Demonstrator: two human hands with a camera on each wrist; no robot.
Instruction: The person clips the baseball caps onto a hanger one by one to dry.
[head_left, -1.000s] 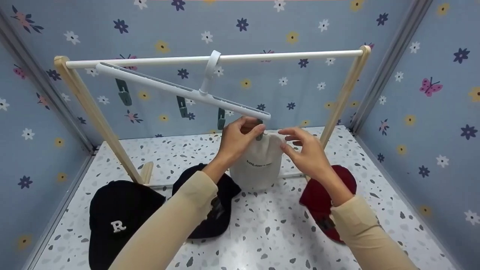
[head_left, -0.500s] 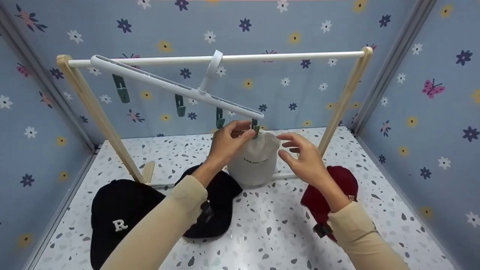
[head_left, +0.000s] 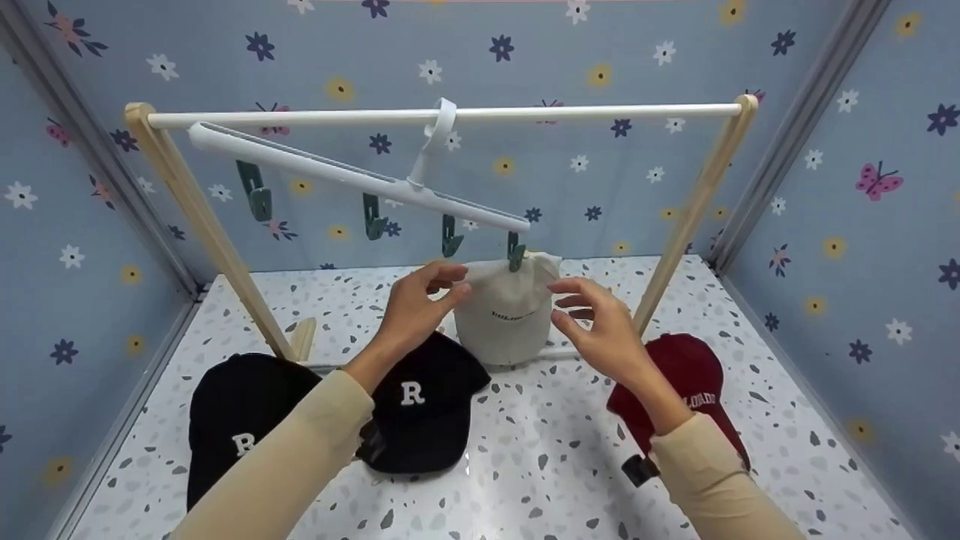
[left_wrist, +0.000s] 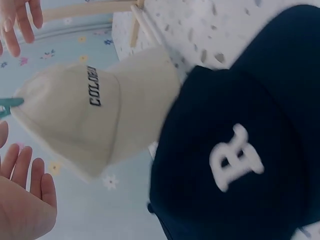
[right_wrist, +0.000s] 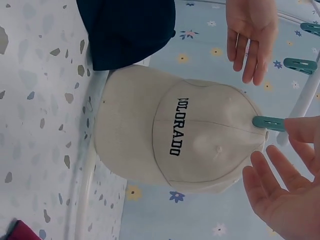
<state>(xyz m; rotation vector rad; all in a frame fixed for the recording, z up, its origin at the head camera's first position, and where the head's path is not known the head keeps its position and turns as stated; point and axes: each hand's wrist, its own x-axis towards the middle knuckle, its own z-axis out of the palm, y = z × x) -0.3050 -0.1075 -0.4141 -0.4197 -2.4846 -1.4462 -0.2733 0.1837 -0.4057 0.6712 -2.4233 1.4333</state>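
Note:
A cream baseball cap [head_left: 504, 319] lettered COLORADO hangs by the top of its crown from the rightmost green clip [head_left: 515, 251]. That clip is on a light-grey hanger [head_left: 352, 176], hooked over the rail and sloping down to the right. My left hand [head_left: 420, 304] is at the cap's left side, fingers loosely bent and holding nothing. On the other side, my right hand [head_left: 600, 326] is beside the crown, its fingers spread and relaxed. The right wrist view shows the clip [right_wrist: 269, 123] biting the crown, with both hands off it.
Two black caps with a white R, one at far left [head_left: 240, 420] and one nearer the middle [head_left: 420, 405], lie on the speckled tabletop. A dark red cap [head_left: 679, 382] lies under my right forearm. Several other green clips hang along the hanger. A wooden-legged rack [head_left: 600, 111] carries it.
My left hand has let go of the rightmost clip and moved left and down. The cream cap now hangs from the clip alone. My right hand stays close to the cap's right side.

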